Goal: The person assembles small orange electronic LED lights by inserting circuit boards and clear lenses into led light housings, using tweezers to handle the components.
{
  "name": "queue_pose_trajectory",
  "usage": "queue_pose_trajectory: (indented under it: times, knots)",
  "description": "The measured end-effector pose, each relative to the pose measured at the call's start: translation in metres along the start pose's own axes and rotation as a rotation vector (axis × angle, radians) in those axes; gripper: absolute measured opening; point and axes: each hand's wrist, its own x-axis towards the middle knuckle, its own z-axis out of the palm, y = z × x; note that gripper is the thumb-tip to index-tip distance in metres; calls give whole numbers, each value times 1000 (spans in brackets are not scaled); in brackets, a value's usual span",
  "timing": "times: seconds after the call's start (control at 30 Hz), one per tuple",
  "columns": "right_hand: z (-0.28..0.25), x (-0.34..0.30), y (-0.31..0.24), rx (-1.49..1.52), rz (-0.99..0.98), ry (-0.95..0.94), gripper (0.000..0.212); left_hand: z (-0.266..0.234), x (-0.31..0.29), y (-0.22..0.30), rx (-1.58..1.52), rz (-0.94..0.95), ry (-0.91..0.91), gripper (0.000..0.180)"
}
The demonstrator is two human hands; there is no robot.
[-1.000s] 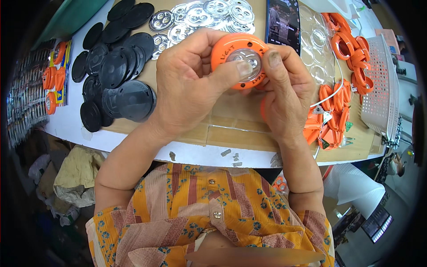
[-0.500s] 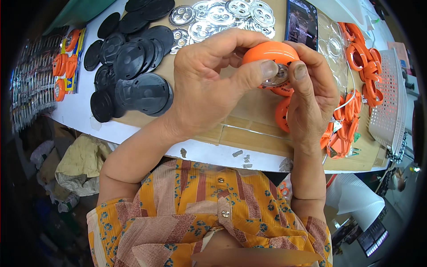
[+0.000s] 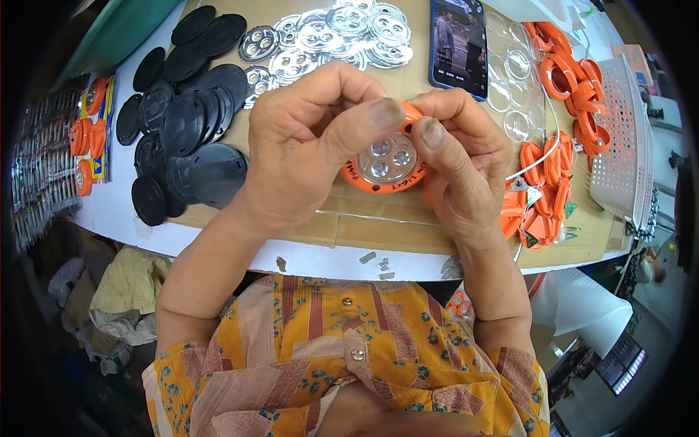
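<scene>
A round orange push light (image 3: pixel 388 186) with three small reflectors under a clear lens is held between my two hands, its face turned up toward me. My left hand (image 3: pixel 309 146) grips it from the left, thumb against the upper rim. My right hand (image 3: pixel 466 156) grips the opposite side, thumb on the rim and fingers curled behind. Part of another orange piece (image 3: pixel 432 193) peeks out beside my right palm, mostly hidden. Silver reflector discs (image 3: pixel 320 36) lie beyond my left hand, and black round covers (image 3: pixel 191 124) are piled to its left.
A phone (image 3: pixel 457 47) lies at the back, beside clear lenses (image 3: pixel 518 125). Orange rings (image 3: pixel 575 80) and orange housings (image 3: pixel 546 197) crowd the right, crossed by a white cable (image 3: pixel 535 164). A white perforated basket (image 3: pixel 622 138) stands at the right edge. Packaged items (image 3: pixel 54 146) are at far left.
Both hands have come down and left with the orange push light. It has tilted so its lens and three reflectors now face me. The whole view has shifted slightly.
</scene>
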Motion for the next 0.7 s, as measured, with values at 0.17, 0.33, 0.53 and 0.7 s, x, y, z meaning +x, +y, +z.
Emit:
queue_pose_trajectory:
  times: [0.17,0.33,0.53,0.7]
  knots:
    - [3,0,1,-17,24,40,17,-5,3,-2,-22,-65,-45,20]
    - [4,5,8,-7,42,68,19,1,3,0,-187,-170,71,20]
    - [1,4,7,56,90,48,21,-1,4,-4,-200,-186,25,21]
    - [4,6,13,110,83,114,20,-3,7,-11,-339,-191,12,23]
